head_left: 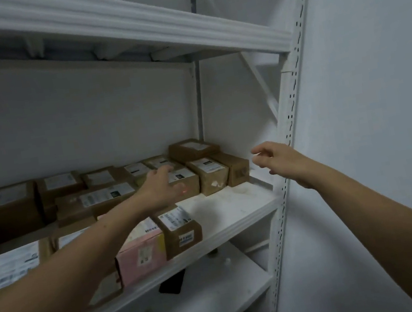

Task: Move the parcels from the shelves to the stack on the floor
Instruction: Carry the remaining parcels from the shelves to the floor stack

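Head view is showing us reaching with both bare arms into a white shelving unit. Our left hand (pixel 160 188) is stretching over the back row of brown cardboard parcels at the centre of the frame. Its fingers are relaxed and slightly bent, lying over the top of a labelled parcel (pixel 189 183). It is gripping nothing, and we cannot tell whether the fingertips are actually touching the cardboard or hovering just above it.

Our right hand (pixel 282 163) is hanging in the air right of centre, released, the fingers loosely spread and curving, holding nothing. It is sitting just beside the end parcel (pixel 236 171), the rightmost of the back row, but apart from it.

Between the two hands a third parcel (pixel 209 175) is standing, touching its neighbours on either side. A stacked parcel (pixel 192 148) is resting on top of the row behind them. More parcels are running off toward the left edge of the frame.

Nearer to us, in the lower centre, a pink parcel (pixel 141 251) and a small brown parcel (pixel 182 230) are sitting side by side. They are at the front edge of the middle shelf (pixel 236 210), beside our left forearm. Below, the lower shelf (pixel 210 299) is carrying a dark flat object (pixel 172 284), too blurred to identify.
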